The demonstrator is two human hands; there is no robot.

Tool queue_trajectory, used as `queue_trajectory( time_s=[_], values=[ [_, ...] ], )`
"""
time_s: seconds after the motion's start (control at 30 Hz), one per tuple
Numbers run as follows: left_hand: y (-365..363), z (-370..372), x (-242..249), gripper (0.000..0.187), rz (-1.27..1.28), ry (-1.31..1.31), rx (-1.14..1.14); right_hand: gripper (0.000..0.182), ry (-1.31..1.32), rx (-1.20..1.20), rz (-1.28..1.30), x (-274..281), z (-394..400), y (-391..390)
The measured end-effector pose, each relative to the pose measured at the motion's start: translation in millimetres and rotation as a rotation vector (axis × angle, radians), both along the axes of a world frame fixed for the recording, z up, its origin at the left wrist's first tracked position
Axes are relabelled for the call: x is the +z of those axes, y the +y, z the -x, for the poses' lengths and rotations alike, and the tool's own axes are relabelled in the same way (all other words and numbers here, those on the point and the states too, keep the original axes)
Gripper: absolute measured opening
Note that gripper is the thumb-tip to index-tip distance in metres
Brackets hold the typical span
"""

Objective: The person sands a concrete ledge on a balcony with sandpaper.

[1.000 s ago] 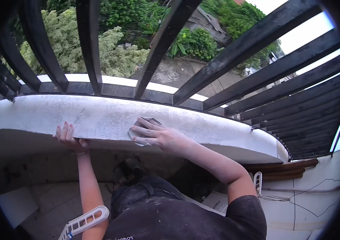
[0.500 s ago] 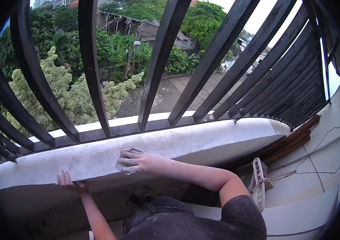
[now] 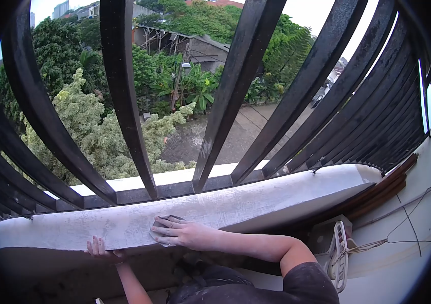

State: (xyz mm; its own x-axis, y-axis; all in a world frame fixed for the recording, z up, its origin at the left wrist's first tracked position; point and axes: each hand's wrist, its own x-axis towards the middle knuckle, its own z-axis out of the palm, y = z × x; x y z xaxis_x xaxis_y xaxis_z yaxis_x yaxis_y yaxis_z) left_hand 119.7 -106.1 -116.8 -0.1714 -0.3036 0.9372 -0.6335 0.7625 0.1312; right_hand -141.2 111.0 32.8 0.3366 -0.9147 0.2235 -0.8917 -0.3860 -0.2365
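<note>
My right hand [image 3: 187, 235] lies palm down with fingers bent over a grey sheet of sandpaper [image 3: 163, 223], pressing it against the white ledge [image 3: 256, 202]. The sandpaper's far corner shows past the fingertips; the rest is under the hand. Pale dust coats these fingers. Further left, my left hand [image 3: 105, 252] grips the ledge's lower edge, fingertips up on its face and the palm hidden below. The ledge surface is patchy white and grey around both hands.
Dark slanted railing bars [image 3: 236, 96] rise from behind the ledge. At the right stand a white plastic frame [image 3: 339, 256] with cords tied to it and brown boards [image 3: 385, 185] along the wall. Trees [image 3: 83, 131] and paving lie below, beyond the bars.
The view has tilted up, so the ledge sits lower in it. My right hand and the sandpaper have slid slightly left along the ledge. My left hand keeps its hold on the edge.
</note>
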Motion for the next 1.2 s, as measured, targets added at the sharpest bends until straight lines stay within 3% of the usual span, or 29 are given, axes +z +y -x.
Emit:
queue_trajectory(
  time_s=[0.27,0.37,0.43,0.5,0.53,0.57,0.6,0.77,0.8,0.83,0.87,1.0,1.2],
  values=[
    [2,3,1,0.057,-0.001,0.01,0.024,0.055,0.002,0.029,0.087,-5,-27,-28],
    [1,4,7,0.056,0.014,0.017,-0.032,0.046,0.01,0.003,0.137,0,-47,-50],
    [2,5,8,0.053,0.011,0.014,-0.019,0.032,0.168,0.078,0.202,7,-63,-76],
    [15,9,37,0.042,0.046,-0.063,0.013,0.025,0.182,0.191,0.187,55,-80,-96],
    [-7,6,0,0.048,0.04,-0.054,0.15,0.024,0.086,0.156,0.334,48,-105,-120],
    [-10,8,-6,0.048,0.039,-0.04,0.162,0.023,-0.002,0.12,0.48,40,-126,-141],
    [-5,9,1,0.047,0.036,-0.034,0.134,0.019,0.096,0.179,0.595,69,-131,-146],
    [1,8,7,0.047,0.028,-0.009,0.095,0.027,-0.141,0.413,0.583,143,-188,-176],
    [0,6,6,0.047,0.027,-0.007,0.099,0.03,-0.092,0.425,0.367,166,-197,-173],
    [1,4,4,0.047,0.023,-0.008,0.104,0.038,0.046,0.471,0.362,183,-210,-172],
    [0,3,3,0.047,0.021,-0.011,0.105,0.044,0.056,0.432,0.093,206,-231,-172],
    [0,2,2,0.046,0.012,-0.036,0.092,0.041,0.054,0.523,0.252,239,-257,-160],
    [-2,-9,3,0.046,0.006,-0.024,0.127,0.038,0.026,0.593,0.344,237,-272,-148]
  ],
)
